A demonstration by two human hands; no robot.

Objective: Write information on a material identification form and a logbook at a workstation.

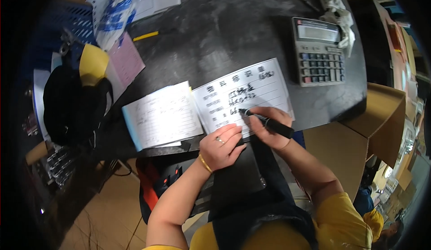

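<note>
A white printed form sheet (267, 81) with thick black handwriting lies at the near edge of the dark table. My right hand (271, 129) grips a black marker (279, 127), its tip at the writing on the form. My left hand (221, 147), wearing a ring and a yellow bangle, rests on the form's lower edge. Its fingers are bent and close together; a small dark piece shows between fingertips and thumb, too hidden to name. Left of the form lies a stack of handwritten sheets (164, 115) with a blue edge.
A grey calculator (319, 52) stands right of the form. Farther left are a yellow stick (146, 36), a pink sheet (126, 58), a clear-and-blue plastic bag (117, 14) and a black bag (74, 104). An open cardboard box (336, 153) stands beside the table at right. Crumpled white material (336, 7) lies at the far right.
</note>
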